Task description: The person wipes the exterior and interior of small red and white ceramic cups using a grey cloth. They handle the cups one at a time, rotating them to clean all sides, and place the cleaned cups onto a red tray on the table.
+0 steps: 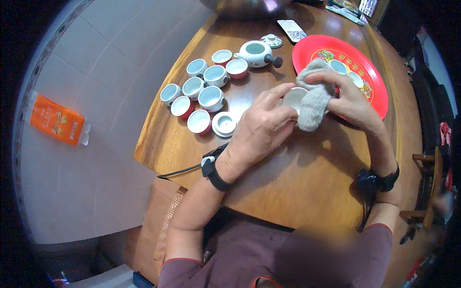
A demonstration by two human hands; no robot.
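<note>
My left hand (264, 118) holds a small white cup (294, 96) by its rim, tilted so its inside shows. A grey cloth (312, 114) is bunched in my right hand (351, 95), and part of it lies against the cup. Beyond my right hand is a red patterned tray (306, 50) bearing two small cups (338, 67), partly behind the hand. Left of my left hand stand several white and red teacups (211, 98) and a white lid-like piece (225, 123). A white side-handled teapot (254, 54) stands uncovered behind them, its patterned lid (272, 40) beside it.
A phone (292, 31) showing a printed code lies behind the tray on the wooden table (288, 187). A shiny metal vessel (246, 9) sits at the far end. An orange packet (57, 119) is on the tiled wall to the left. A wooden chair (430, 190) stands at right.
</note>
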